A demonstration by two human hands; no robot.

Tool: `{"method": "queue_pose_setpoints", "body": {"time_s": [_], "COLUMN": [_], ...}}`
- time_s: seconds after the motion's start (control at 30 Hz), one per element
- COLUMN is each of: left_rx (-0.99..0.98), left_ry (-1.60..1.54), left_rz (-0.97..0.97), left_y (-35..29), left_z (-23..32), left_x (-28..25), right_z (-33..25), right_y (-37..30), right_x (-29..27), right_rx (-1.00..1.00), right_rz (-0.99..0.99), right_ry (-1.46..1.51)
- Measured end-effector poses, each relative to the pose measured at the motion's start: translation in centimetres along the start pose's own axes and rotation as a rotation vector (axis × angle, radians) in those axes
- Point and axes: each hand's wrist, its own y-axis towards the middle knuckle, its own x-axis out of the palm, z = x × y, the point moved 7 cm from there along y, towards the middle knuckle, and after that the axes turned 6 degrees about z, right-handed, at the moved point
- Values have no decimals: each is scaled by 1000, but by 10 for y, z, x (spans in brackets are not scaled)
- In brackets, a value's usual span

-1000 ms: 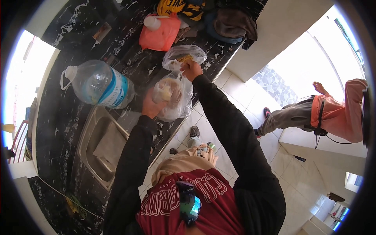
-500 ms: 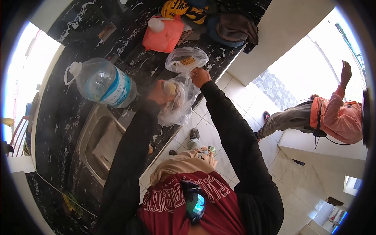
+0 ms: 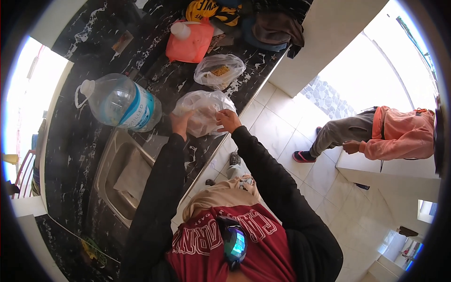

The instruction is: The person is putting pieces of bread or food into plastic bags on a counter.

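Observation:
On the black counter a clear plastic bag [image 3: 203, 101] lies puffed up between my hands, its contents blurred by the film. My left hand [image 3: 181, 123] grips the bag's left side, some fingers hidden by the plastic. At its right side my right hand [image 3: 229, 121] is closed, fingers pinching the edge of the bag. Just beyond stands a second clear bag [image 3: 212, 78], its mouth spread, with yellowish-brown shredded food [image 3: 220, 70] inside. Neither hand touches that one.
A large water bottle [image 3: 121, 103] lies left of my hands, beside a steel sink [image 3: 104, 176]. Farther back are a pink-red jug [image 3: 190, 44], a yellow-and-black cloth [image 3: 206, 10] and a dark cap [image 3: 277, 28]. A person [image 3: 399, 131] stands at the right on the tiled floor.
My right hand has left the food bag and come nearer, onto the other bag. A pale round thing visible by my left hand earlier no longer shows. The other person's raised arm is lowered.

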Motion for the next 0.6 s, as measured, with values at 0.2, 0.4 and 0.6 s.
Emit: {"method": "queue_pose_setpoints", "body": {"time_s": [0.2,0.4,0.6], "left_rx": [-240,-259,-513], "left_ry": [-382,-398,-468], "left_rz": [-81,-138,-292], "left_y": [-35,-44,-36], "left_z": [-3,-1,-23], "left_x": [16,35,39], "right_z": [9,21,37], "right_y": [-10,-11,-2], "right_x": [12,15,18], "right_rx": [129,212,108], "right_rz": [52,269,380], "right_ry": [-18,243,14]}}
